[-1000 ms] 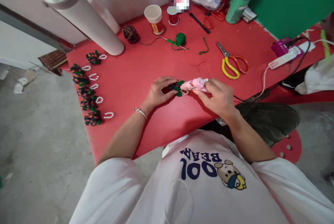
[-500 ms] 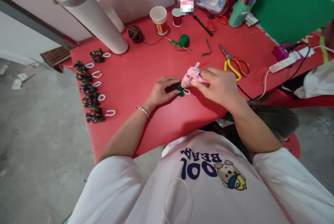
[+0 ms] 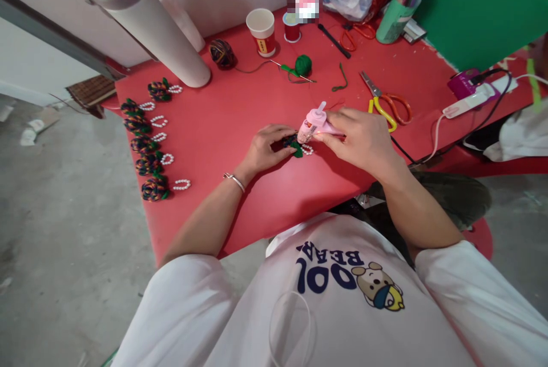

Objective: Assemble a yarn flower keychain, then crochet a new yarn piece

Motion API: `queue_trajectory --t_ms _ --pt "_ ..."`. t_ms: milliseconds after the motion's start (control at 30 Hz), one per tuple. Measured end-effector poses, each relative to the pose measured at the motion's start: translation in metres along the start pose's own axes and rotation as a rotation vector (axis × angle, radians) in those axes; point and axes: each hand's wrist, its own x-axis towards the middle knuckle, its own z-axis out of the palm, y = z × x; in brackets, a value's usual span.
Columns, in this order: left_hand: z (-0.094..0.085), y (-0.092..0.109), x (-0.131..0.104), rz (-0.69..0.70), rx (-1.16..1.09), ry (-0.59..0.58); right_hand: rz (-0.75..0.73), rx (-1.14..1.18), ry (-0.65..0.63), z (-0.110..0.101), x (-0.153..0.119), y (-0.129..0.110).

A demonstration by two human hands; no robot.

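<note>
My right hand (image 3: pixel 357 138) is closed around a pink glue gun (image 3: pixel 314 121), with a clear glue stick rising from its back end. The gun's nose points down at a small crocheted flower (image 3: pixel 294 147) with dark multicoloured yarn and green leaves; whether the tip touches it is hidden. A white bead loop (image 3: pixel 307 150) sticks out from the flower's right side. My left hand (image 3: pixel 270 147), a bracelet at its wrist, holds the flower against the table between thumb and fingers. Several similar yarn flowers (image 3: pixel 148 164) with bead loops stand in a column at the table's left.
On the red table (image 3: pixel 257 201) lie yellow-and-orange scissors (image 3: pixel 385 104), a green yarn ball (image 3: pixel 303 64) with a crochet hook, and a dark yarn ball (image 3: pixel 221 54). A paper cup (image 3: pixel 261 33), a pen holder (image 3: pixel 396 21) and a power strip (image 3: pixel 479 99) stand farther back.
Hardly anything differs. The glue gun has tilted or shifted very slightly over the flower; my left hand stays in place.
</note>
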Motion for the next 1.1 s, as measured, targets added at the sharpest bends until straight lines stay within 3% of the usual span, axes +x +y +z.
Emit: queue_trajectory --t_ms 1100 --pt "0.001 -0.003 -0.002 0.037 0.006 0.017 0.067 0.033 -0.007 -0.002 0.011 0.003"
